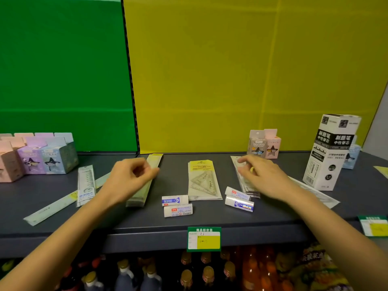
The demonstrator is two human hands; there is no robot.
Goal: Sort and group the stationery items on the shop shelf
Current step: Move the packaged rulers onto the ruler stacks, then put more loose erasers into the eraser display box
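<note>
Green backing on the left and yellow backing on the right rise behind a dark grey shop shelf (210, 215), split by a black upright seam near the middle. At the shelf's back left corner stands a cluster of pastel boxes (35, 156) in pink, lilac and pale blue. Just right of them a packaged ruler (85, 184) lies lengthwise, overlapping a long ruler (49, 207) set on a slant toward the front edge. The left hand (130, 177) hangs over a pale green ruler packet (144, 185), its fingers curled loosely with thumb and fingertips close together; whether they pinch the packet cannot be told. Near the front edge in the middle lie two white erasers (177, 205), one just behind the other, beside a triangle set-square pack (203, 181) with a yellow header. On the front lip below hangs a green and yellow price tag (204, 239). Right of the set-square lie two more erasers (239, 199), touching the lower end of a clear ruler sleeve (244, 181). The right hand (264, 175) rests flat and spread on that sleeve, fingers extended, gripping nothing visibly. Behind it against the yellow wall stand two small star-print boxes (265, 144). A tall black-and-white refill box (331, 152) stands toward the right edge. Bottles (210, 271) fill the shelf beneath.
</note>
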